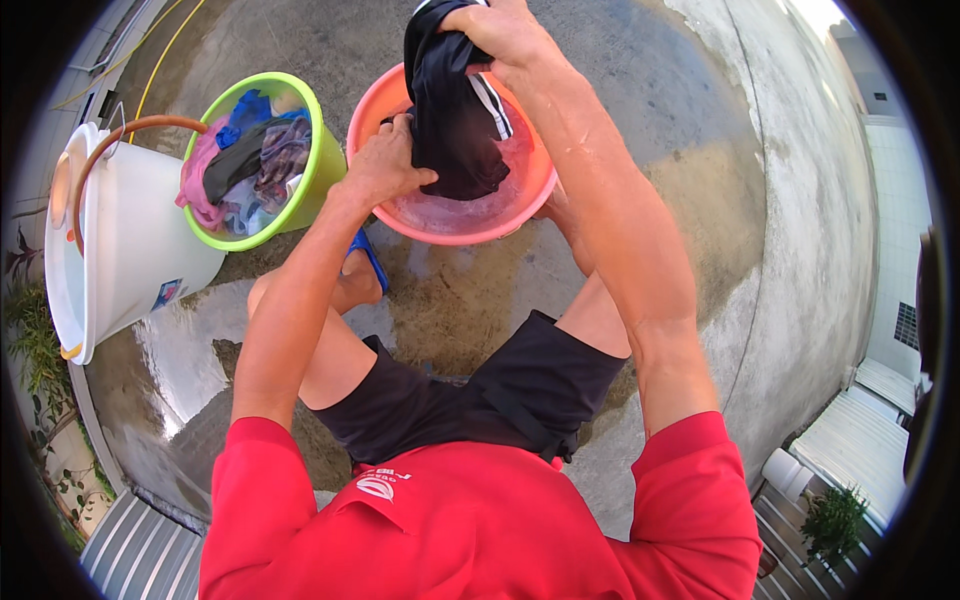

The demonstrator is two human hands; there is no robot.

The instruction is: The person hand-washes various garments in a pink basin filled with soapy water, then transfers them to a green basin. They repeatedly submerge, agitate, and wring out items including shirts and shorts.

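A black garment with white stripes (454, 127) hangs over a pink-orange plastic basin (540, 199), its lower end down at the sudsy water. My right hand (499, 34) grips the raised upper part of the cloth, above the basin's far side. Lower down, my left hand (390, 157) is at the basin's left side with its thumb and fingers spread against the garment; whether it pinches any cloth cannot be told. Left of the basin stands a lime-green bucket (324, 150) full of mixed garments (240, 169), pink, blue, dark and checked.
A large white bucket (150, 225) with a brown hose (124, 131) over its rim stands at the left. A yellow hose (159, 60) runs across the upper left. Wet concrete floor (450, 300) lies around my feet, with a blue sandal (373, 259) near the green bucket.
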